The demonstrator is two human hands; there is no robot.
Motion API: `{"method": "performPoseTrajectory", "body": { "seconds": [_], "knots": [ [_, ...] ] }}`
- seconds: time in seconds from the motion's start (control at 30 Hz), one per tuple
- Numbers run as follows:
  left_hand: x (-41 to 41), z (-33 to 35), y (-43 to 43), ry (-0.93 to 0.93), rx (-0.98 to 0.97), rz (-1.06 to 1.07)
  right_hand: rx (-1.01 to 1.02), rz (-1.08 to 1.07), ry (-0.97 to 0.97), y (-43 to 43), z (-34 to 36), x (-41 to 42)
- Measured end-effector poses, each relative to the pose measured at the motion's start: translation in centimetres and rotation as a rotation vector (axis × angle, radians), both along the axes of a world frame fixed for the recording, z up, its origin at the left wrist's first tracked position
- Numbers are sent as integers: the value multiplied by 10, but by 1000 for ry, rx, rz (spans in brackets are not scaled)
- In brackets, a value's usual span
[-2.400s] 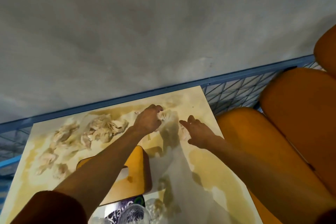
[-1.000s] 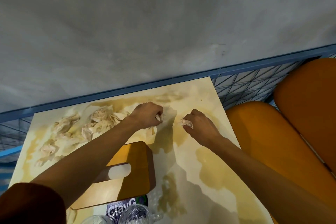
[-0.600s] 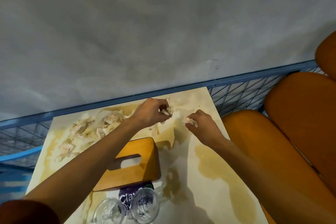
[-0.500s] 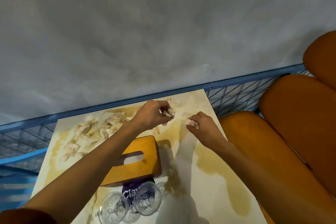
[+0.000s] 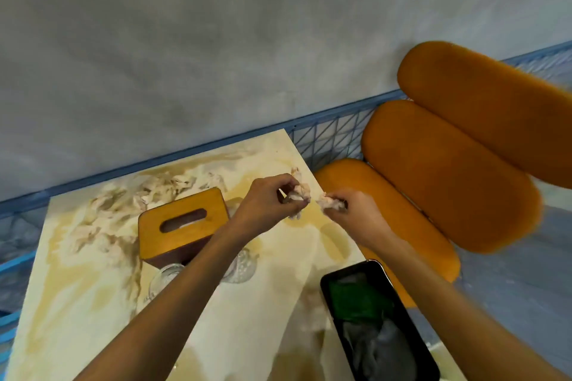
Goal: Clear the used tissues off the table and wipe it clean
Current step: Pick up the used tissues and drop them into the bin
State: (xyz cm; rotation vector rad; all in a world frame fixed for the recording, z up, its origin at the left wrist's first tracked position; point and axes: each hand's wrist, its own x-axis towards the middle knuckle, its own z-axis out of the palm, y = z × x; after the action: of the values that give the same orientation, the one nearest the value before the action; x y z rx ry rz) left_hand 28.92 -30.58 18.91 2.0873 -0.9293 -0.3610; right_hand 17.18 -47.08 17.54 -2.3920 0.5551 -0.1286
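Note:
My left hand (image 5: pixel 266 201) grips a crumpled used tissue (image 5: pixel 299 192) above the far right part of the cream and yellow marbled table (image 5: pixel 77 294). My right hand (image 5: pixel 356 216) pinches a smaller tissue wad (image 5: pixel 328 202) just to the right of it, near the table's right edge. Both hands are lifted off the surface and almost touch. Several more crumpled tissues (image 5: pixel 154 189) lie in a heap at the far left of the table, behind the tissue box.
A wooden tissue box (image 5: pixel 182 226) stands mid-table, with two glasses (image 5: pixel 238 269) in front of it, partly hidden by my left arm. A black tray (image 5: pixel 383 325) holding green and grey cloth sits at the near right edge. Orange cushioned seats (image 5: pixel 448 170) and a blue wire fence (image 5: pixel 328 136) lie beyond.
Both hands have lifted off the table with their tissues and come closer together. The view has tilted down and left, bringing the black tray into sight.

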Motion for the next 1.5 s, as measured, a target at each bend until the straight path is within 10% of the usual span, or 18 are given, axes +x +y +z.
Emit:
{"method": "performPoseTrajectory", "body": {
  "seconds": [0.6, 1.5],
  "knots": [
    [-249, -45, -110, 297, 46, -356, 94, -319, 195, -89, -71, -277],
    [-449, -264, -213, 525, 423, -144, 370, -329, 545, -146, -249, -510]
  ]
}}
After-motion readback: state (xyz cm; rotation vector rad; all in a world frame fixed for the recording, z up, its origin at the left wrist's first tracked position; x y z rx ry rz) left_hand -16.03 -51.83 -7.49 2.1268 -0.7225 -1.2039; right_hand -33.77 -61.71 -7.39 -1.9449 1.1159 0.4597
